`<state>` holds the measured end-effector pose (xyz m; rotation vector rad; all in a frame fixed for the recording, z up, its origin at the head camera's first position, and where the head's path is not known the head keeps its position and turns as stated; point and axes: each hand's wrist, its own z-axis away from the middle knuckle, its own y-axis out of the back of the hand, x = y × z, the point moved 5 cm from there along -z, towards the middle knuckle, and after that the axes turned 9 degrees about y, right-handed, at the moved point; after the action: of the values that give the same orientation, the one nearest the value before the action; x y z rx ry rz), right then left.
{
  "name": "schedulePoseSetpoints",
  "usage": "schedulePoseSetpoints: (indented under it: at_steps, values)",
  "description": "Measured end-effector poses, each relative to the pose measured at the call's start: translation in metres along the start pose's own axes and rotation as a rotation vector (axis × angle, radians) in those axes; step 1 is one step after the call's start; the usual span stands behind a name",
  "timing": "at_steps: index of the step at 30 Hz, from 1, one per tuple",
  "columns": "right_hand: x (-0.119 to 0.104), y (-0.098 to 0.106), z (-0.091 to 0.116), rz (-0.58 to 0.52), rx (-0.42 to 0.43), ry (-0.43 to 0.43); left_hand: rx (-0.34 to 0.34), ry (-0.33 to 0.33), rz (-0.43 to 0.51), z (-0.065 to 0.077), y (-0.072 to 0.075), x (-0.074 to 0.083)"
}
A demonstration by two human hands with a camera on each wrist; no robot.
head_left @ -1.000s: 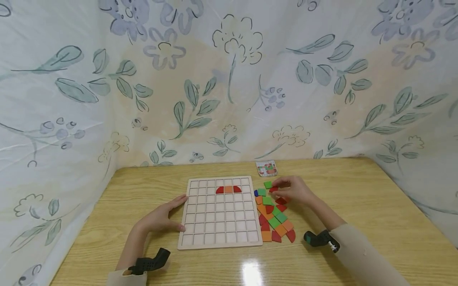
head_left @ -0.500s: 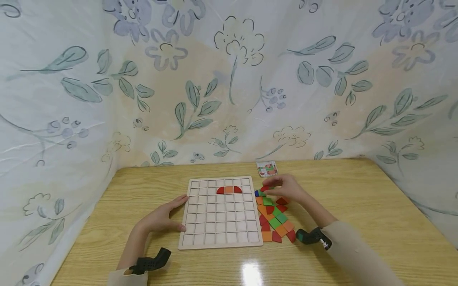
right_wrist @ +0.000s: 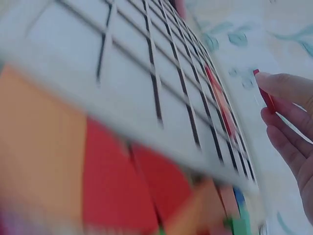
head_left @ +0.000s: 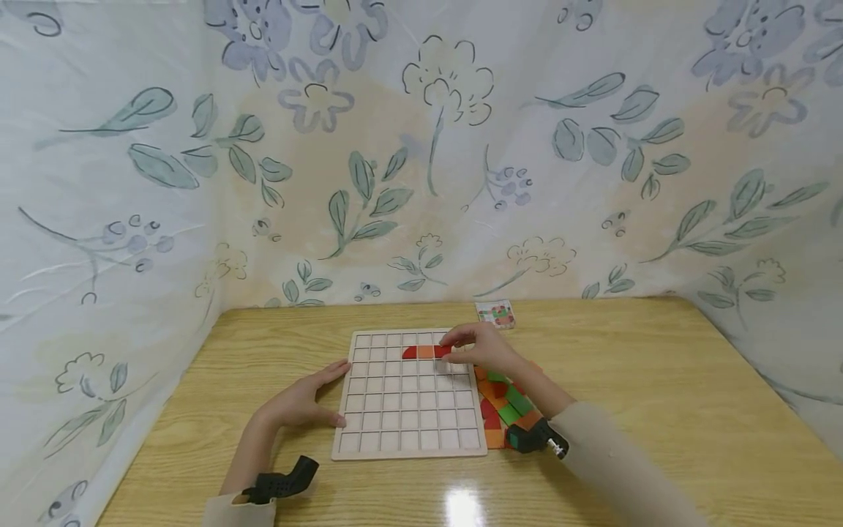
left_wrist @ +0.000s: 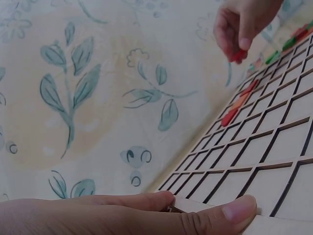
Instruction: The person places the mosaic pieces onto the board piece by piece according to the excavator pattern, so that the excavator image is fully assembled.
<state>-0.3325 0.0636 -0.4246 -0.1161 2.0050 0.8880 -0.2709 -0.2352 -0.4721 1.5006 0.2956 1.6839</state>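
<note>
Head: right hand (head_left: pixel 486 347) over the board (head_left: pixel 410 420), by its red-orange-red row (head_left: pixel 426 352); left hand (head_left: pixel 299 402) relaxed against its left edge, grasping nothing. Left wrist: red piece (left_wrist: pixel 239 56) pinched in right hand, up off the board, though head can't separate it from the row. Right wrist: piece looks thin, flat; blue tile (right_wrist: pixel 239 197) shows beside the board's edge, hidden in head.

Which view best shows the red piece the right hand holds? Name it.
Right wrist: the red piece shows largest, pinched by the right hand. The left wrist shows a small bit at the fingertips; the head view barely separates it from red pieces on the board.
</note>
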Motion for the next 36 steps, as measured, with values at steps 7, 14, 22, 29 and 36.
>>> schedulePoseSetpoints:
  at_steps: [7,14,22,29,36]
  values:
    - [0.005,-0.042,-0.024,0.0,-0.062,0.033,0.003,0.014,-0.002,-0.001,-0.001,0.0]
    - [-0.009,-0.08,-0.046,0.013,-0.131,0.091,0.013,0.032,-0.029,-0.002,0.0,-0.001]
    - [-0.012,-0.106,-0.063,0.092,-0.143,0.074,0.023,0.034,-0.044,-0.003,0.001,-0.001]
    - [-0.008,-0.116,-0.077,0.167,-0.081,0.116,0.026,0.016,-0.053,-0.003,0.001,0.0]
    - [-0.006,-0.127,-0.086,0.216,-0.125,0.113,0.023,0.012,-0.043,-0.001,0.002,0.002]
